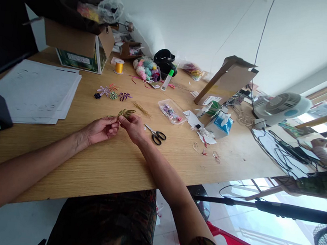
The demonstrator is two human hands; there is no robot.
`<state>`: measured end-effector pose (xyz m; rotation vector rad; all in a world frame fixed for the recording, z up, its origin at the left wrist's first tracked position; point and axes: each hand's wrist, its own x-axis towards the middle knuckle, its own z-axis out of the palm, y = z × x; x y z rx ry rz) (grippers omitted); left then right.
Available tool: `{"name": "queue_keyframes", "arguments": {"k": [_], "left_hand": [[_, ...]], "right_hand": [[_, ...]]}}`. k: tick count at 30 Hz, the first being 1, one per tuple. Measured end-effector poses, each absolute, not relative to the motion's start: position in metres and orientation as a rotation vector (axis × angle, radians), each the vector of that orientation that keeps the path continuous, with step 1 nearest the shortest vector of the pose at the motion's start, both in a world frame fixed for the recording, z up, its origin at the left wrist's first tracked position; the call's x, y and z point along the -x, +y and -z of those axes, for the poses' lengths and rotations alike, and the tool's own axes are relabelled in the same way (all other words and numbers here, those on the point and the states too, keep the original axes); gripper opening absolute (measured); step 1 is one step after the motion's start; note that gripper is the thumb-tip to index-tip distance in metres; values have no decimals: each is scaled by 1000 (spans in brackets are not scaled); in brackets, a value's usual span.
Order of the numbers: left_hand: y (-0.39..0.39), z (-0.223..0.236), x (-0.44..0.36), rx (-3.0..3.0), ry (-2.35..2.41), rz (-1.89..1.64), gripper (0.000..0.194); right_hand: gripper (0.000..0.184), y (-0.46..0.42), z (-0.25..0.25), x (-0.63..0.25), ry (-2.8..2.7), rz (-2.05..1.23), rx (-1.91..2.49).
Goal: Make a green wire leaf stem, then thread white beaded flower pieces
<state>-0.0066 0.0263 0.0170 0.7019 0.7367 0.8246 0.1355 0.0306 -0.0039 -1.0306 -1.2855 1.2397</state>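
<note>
Both my hands meet above the front of the wooden table, fingertips pinched close together on a golden-green leaf-like sprig [127, 113]. My left hand [103, 129] grips its lower end, where a thin stem pokes out to the left. The fingers of my right hand [133, 127] are closed at its base, and the looped fronds fan out above them. Black-handled scissors [157, 136] lie just right of my right hand. Behind the hands rests a loose bundle of thin golden wires [141, 108]. Small wire flowers [113, 93] in purple, red and green lie farther back.
A clear plastic box of small pieces [172, 112] stands right of centre. Behind are a yellow spool [118, 67], a glue stick [167, 80] and bagged pompoms [146, 69]. Paper sheets [36, 91] cover the left; a tissue pack [219, 124] and white fan [283, 107] stand right.
</note>
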Motion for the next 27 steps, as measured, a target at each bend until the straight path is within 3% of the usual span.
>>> {"name": "queue_keyframes", "arguments": {"k": [9, 13, 21, 27], "left_hand": [[23, 8, 3, -1618, 1182, -1385, 27], [21, 13, 3, -1913, 1298, -1470, 22], [20, 9, 2, -1895, 1307, -1379, 16], [24, 0, -2, -1269, 1079, -1144, 9]], "right_hand": [[32, 31, 1, -134, -1101, -1200, 1137], [27, 30, 0, -129, -1062, -1226, 1113], [22, 27, 0, -123, -1037, -1213, 1179], [23, 29, 5, -125, -1074, -1195, 1146]]}}
